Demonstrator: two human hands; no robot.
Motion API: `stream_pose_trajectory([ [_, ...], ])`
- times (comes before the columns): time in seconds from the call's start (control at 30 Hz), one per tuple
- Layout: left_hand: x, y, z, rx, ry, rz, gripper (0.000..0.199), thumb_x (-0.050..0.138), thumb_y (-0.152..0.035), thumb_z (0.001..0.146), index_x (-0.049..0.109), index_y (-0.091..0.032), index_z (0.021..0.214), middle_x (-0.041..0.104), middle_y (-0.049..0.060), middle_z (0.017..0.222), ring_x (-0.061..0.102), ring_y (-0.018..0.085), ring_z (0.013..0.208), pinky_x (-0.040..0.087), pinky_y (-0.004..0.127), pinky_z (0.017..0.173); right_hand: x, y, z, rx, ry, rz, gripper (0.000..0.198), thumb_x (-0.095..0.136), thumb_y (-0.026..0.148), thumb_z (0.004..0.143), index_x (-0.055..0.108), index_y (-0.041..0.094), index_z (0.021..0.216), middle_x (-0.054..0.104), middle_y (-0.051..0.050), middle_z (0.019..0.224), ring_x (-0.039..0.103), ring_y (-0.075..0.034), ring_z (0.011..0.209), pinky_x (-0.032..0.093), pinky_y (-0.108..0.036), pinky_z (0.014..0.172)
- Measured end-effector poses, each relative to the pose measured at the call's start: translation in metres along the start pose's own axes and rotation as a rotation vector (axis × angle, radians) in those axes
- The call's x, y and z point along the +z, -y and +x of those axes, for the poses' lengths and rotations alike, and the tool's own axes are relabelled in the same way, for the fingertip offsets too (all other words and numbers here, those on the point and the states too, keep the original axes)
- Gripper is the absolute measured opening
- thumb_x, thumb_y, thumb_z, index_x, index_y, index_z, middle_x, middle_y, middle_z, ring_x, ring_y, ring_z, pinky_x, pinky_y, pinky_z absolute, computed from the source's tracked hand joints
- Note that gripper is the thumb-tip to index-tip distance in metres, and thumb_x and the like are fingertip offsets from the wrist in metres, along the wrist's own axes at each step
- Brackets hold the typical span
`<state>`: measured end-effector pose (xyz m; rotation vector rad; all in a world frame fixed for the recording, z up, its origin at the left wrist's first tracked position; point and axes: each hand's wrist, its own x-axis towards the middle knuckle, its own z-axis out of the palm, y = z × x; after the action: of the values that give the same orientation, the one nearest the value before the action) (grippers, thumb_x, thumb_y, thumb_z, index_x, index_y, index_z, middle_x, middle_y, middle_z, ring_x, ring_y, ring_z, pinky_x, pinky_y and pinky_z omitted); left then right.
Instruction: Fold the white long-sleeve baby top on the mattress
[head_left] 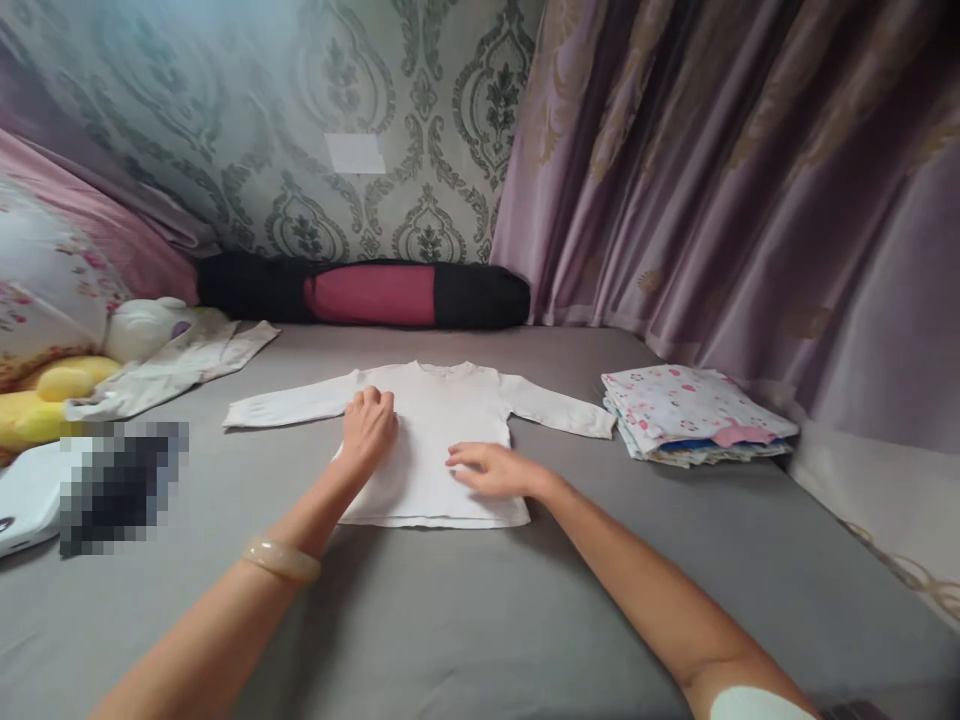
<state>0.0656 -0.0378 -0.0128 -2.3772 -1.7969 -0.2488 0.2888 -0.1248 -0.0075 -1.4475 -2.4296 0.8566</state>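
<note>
White long-sleeved top point(439, 440) spread flat, sleeves out at nine and three o'clock, no fold made yet; left hand point(367, 425) and right hand point(491, 468) apart, pressing palms-down on it, folded stack point(694, 412) waiting at three o'clock.

Shirt point(442, 430) lies flat mid-bed point(480, 620), folded stack point(694, 412) right, bolster point(367, 292) behind.

Dim, soft light; warped edges, pixelated patch

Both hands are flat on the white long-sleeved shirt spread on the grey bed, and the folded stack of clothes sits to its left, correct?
Not quite. The head view shows the folded stack to the right of the white shirt, not the left. Both the left hand and right hand do rest on the shirt.
</note>
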Motion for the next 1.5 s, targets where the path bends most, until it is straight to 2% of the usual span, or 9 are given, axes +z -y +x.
stream_pose_trajectory([
  [0.07,-0.003,-0.022,-0.004,0.117,0.052,-0.112,0.028,0.042,-0.022,0.088,0.060,-0.012,0.107,0.057,0.017,0.108,0.050,0.029,0.100,0.040,0.041,0.088,-0.018,-0.016,-0.001,0.141,-0.158,-0.005,0.038,0.041,0.027,0.092,0.063,0.022,0.122,0.065,-0.002,0.124,0.058,-0.017,0.113,0.042,-0.026,0.097],
  [0.17,-0.004,-0.060,-0.015,0.296,0.118,-0.295,0.026,0.043,-0.021,0.088,0.062,-0.015,0.105,0.059,0.014,0.105,0.051,0.025,0.096,0.039,0.040,0.090,-0.040,-0.040,0.000,0.355,-0.389,-0.241,0.035,0.041,0.019,0.091,0.065,0.022,0.116,0.065,-0.003,0.121,0.056,-0.019,0.111,0.040,-0.028,0.095],
  [0.27,-0.003,-0.098,-0.031,0.420,0.151,-0.426,0.025,0.043,-0.022,0.089,0.061,-0.016,0.104,0.059,0.013,0.105,0.051,0.024,0.096,0.040,0.038,0.091,-0.050,-0.058,0.000,0.400,-0.387,-0.424,0.036,0.042,0.012,0.089,0.063,0.021,0.116,0.062,-0.006,0.122,0.050,-0.021,0.114,0.037,-0.029,0.096],
  [0.43,0.002,-0.132,-0.052,0.422,0.202,-0.479,0.027,0.045,-0.028,0.090,0.057,-0.016,0.110,0.057,0.013,0.112,0.049,0.025,0.103,0.041,0.039,0.093,-0.047,-0.070,0.004,0.327,-0.350,-0.534,0.040,0.037,0.005,0.086,0.062,0.019,0.113,0.061,-0.008,0.114,0.048,-0.021,0.110,0.033,-0.029,0.095],
  [0.6,0.007,-0.134,-0.063,0.380,0.179,-0.454,0.039,0.046,-0.040,0.091,0.051,-0.017,0.122,0.049,0.013,0.132,0.043,0.029,0.121,0.040,0.042,0.099,-0.046,-0.075,0.009,0.303,-0.335,-0.570,0.042,0.034,0.005,0.086,0.061,0.020,0.115,0.060,-0.009,0.112,0.046,-0.022,0.109,0.031,-0.031,0.094],
  [0.73,0.014,-0.137,-0.070,0.430,0.159,-0.425,0.053,0.034,-0.046,0.095,0.041,-0.016,0.138,0.037,0.013,0.150,0.026,0.033,0.140,0.025,0.051,0.112,-0.047,-0.081,0.011,0.312,-0.329,-0.584,0.041,0.034,0.006,0.088,0.062,0.021,0.115,0.059,-0.009,0.114,0.045,-0.023,0.109,0.030,-0.032,0.092],
  [1.1,0.015,-0.142,-0.073,0.453,0.164,-0.384,0.060,0.024,-0.048,0.097,0.038,-0.011,0.143,0.036,0.015,0.151,0.027,0.031,0.142,0.025,0.051,0.114,-0.041,-0.052,0.035,0.339,-0.322,-0.590,0.038,0.033,0.009,0.090,0.064,0.013,0.113,0.056,-0.016,0.126,0.041,-0.026,0.123,0.018,-0.039,0.107],
  [1.3,0.011,-0.128,-0.074,0.195,0.024,-0.273,0.053,0.031,-0.040,0.096,0.048,-0.007,0.134,0.043,0.022,0.145,0.029,0.034,0.141,0.023,0.054,0.114,-0.014,-0.032,0.078,0.344,-0.175,-0.247,0.051,0.025,0.031,0.098,0.037,0.009,0.142,0.031,-0.013,0.153,0.021,-0.023,0.142,0.017,-0.037,0.113],
  [1.5,0.028,-0.120,-0.081,0.193,0.091,-0.301,0.070,0.029,-0.054,0.094,0.034,-0.007,0.146,0.031,0.022,0.152,0.023,0.035,0.143,0.021,0.056,0.114,-0.004,-0.034,0.104,0.523,-0.235,-0.186,0.066,0.016,0.045,0.098,0.017,0.005,0.151,0.008,-0.015,0.159,0.001,-0.025,0.146,0.001,-0.043,0.115],
])
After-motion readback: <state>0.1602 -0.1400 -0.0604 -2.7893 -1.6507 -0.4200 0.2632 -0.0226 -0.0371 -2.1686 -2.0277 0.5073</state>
